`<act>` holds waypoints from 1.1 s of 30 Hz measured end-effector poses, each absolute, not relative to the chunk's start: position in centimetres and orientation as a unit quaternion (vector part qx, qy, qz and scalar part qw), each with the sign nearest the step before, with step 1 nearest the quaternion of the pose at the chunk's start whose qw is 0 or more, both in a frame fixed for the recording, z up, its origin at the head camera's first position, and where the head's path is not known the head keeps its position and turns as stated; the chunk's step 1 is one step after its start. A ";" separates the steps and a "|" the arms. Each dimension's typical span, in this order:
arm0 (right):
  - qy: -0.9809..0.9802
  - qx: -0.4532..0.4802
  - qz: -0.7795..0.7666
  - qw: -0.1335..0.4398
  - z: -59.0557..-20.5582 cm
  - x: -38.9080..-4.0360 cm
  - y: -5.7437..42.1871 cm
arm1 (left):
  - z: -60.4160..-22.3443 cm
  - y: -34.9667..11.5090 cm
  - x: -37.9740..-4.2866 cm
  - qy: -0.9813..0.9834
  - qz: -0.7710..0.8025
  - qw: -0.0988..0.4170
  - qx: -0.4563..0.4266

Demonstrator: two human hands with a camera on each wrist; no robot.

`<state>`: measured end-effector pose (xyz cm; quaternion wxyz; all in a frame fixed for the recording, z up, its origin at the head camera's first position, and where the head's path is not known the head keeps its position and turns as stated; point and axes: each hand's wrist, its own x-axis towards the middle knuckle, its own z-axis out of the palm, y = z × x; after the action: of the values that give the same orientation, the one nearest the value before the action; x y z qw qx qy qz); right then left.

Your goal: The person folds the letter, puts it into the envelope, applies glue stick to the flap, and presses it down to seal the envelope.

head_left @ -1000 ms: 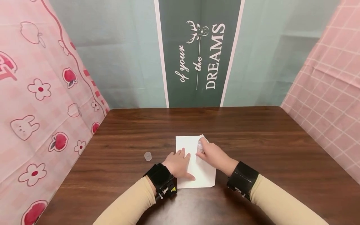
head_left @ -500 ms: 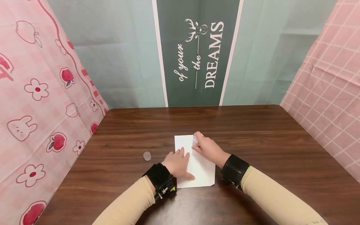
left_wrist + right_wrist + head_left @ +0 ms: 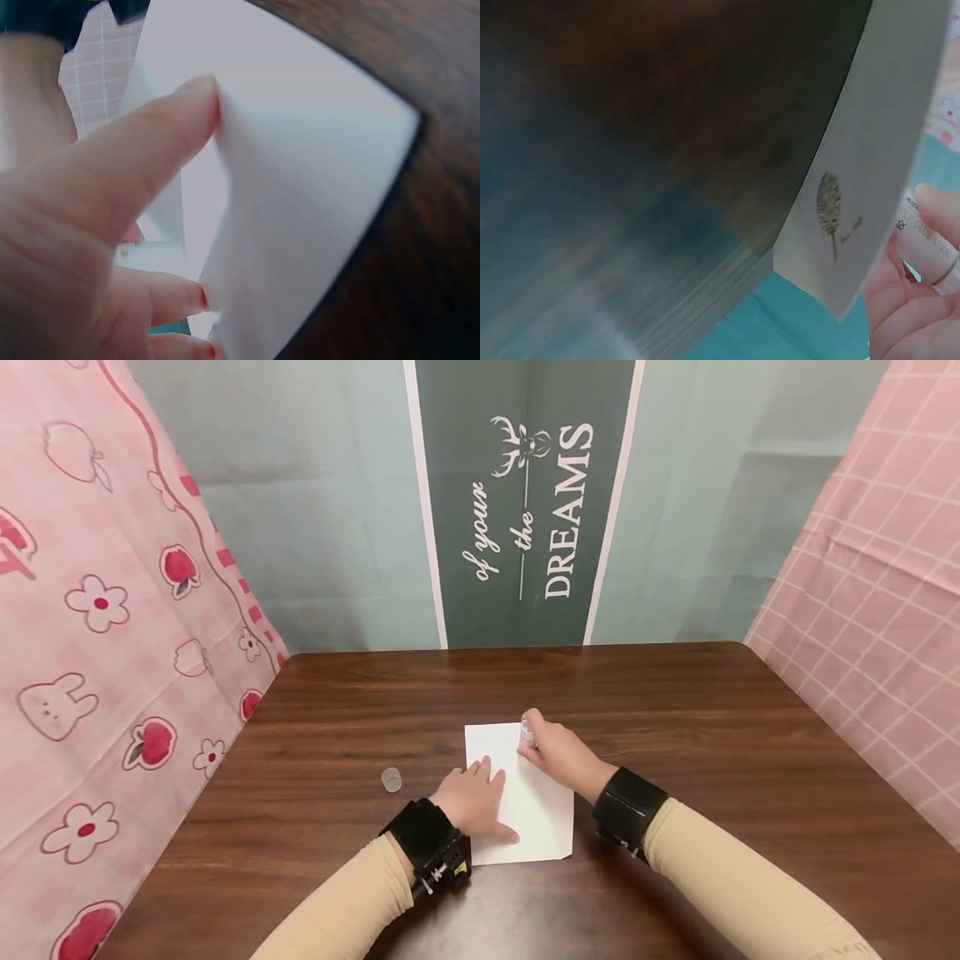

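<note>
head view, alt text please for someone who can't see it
A person's right hand grips a white cylindrical glue stick near the far edge of a white rectangular paper sheet, while the left hand rests on it, fingers spread. A small translucent plastic cap lies to the left on the dark brown wooden table, before a green printed backdrop.
</note>
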<state>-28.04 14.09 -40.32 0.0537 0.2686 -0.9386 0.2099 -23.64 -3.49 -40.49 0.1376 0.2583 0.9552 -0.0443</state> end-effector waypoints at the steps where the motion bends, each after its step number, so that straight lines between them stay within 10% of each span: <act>1: -0.940 0.262 0.213 0.053 -40.3 -28.3 13.9 | -40.5 -3.5 -23.7 0.955 -0.042 0.137 0.260; 33: -0.915 0.326 0.238 0.022 -40.4 -27.8 14.3 | -40.9 -3.4 -23.7 0.955 -0.055 0.128 0.263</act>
<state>-27.79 14.28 -40.42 0.0216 0.3262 -0.9145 0.2384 -23.68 -3.40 -40.94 0.1281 0.2635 0.9545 -0.0550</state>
